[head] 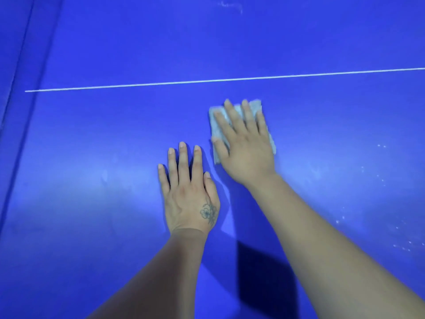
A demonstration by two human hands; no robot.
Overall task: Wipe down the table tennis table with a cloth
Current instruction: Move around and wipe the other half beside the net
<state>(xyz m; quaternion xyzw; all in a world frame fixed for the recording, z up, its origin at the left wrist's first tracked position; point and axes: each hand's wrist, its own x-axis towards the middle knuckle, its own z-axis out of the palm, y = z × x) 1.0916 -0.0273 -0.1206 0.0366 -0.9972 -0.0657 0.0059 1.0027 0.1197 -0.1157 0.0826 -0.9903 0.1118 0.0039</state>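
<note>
**Both hands flat on the blue counter, cloth under the right**

Nearest me, both my bare forearms reached forward over the blue counter (92,215), the left one coming up from the bottom edge and the right one entering from the lower right corner. Between them lay a dark shadow (266,277) on the surface.

My left hand (189,192) rested palm down on the bare counter, fingers straight and slightly spread, holding nothing. A small flower tattoo (208,212) showed on its back near the thumb.

My right hand (245,146) lay a little farther out and just beside the left, also palm down with the fingers stretched straight. It pressed flat on the cloth (255,107), a pale grey folded piece that lay on the counter beneath my palm and fingers. The cloth's edges stuck out past my fingertips, beside my thumb and along the little-finger side. Its outline looked somewhat blurred.

Beyond the cloth, a thin white line (207,81) ran across the counter from left to right. Small white specks (381,180) were scattered on the surface to the right of my right arm, well apart from the cloth. At far left, a darker band (20,72) ran along the counter's edge, and a faint pale smear (232,6) showed near the top.
</note>
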